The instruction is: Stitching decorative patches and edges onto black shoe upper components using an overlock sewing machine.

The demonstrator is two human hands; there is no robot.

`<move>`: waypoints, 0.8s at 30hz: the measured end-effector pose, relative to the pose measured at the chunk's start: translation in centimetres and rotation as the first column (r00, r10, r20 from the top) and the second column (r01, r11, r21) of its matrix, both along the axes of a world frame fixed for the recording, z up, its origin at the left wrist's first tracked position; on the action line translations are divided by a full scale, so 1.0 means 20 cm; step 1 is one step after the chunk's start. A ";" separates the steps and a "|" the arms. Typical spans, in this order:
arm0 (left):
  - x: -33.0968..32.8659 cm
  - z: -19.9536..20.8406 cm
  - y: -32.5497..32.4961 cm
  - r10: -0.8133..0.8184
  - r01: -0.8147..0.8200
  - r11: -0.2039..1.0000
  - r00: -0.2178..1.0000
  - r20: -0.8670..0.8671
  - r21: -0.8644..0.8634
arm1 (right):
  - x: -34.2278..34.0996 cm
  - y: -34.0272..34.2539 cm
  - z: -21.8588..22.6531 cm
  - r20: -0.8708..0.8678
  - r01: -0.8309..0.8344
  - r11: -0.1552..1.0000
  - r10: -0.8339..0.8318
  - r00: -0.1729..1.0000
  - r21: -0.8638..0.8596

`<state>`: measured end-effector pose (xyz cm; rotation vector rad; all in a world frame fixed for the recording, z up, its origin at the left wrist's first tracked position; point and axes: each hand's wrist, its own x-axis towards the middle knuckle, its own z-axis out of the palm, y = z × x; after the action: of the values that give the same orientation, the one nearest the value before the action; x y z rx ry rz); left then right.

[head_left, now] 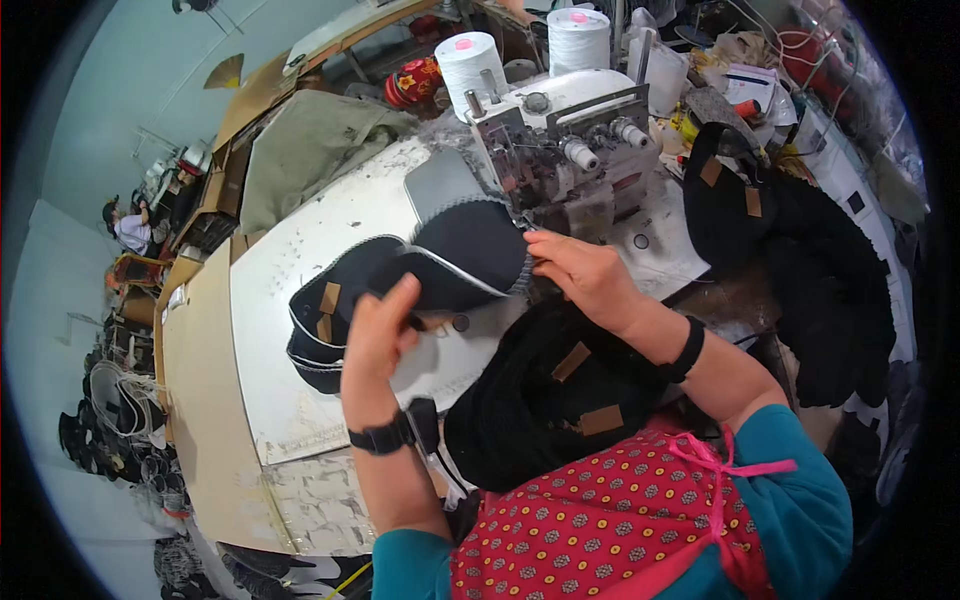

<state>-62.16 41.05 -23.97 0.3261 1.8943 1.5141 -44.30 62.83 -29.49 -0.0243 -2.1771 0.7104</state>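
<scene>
A black fabric piece with a pale stitched edge lies on the white sewing table, its far edge at the needle area of a sewing machine. My right hand pinches the near right edge of this piece, close beside the machine. Over the left part of the work, my left hand is raised with thumb and fingers apart, its fingers slightly blurred, and I see nothing in it. Below it and to its left, more black pieces with white edging and small tan tabs lie folded together.
Black pieces with tan tabs are heaped on my lap. Another dark pile hangs at the right. Two white thread cones stand behind the machine. A grey-green cloth lies at the far left; another person sits beyond.
</scene>
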 end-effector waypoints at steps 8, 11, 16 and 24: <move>0.36 0.03 0.09 -0.380 0.407 0.912 0.886 -0.267 0.052 | 0.11 0.03 0.03 0.104 0.067 0.924 -0.029 0.994 -0.376; 0.30 0.02 0.13 -0.199 0.323 0.876 0.919 -0.340 0.358 | 0.24 0.06 0.06 0.251 0.001 0.930 0.098 0.963 -0.367; -0.06 -0.11 0.27 0.559 -0.334 0.815 0.236 -0.795 0.474 | 0.33 0.03 0.01 0.422 -0.136 0.989 0.146 0.895 -0.055; -0.26 -0.03 0.33 -0.354 -0.134 0.935 -0.288 -0.890 -0.329 | 0.46 -0.12 0.04 0.391 0.073 0.985 -0.128 0.911 0.154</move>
<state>-67.39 47.61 -24.61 2.1935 3.0449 0.3634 -35.15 60.39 -28.70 -0.2284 -2.5909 0.5286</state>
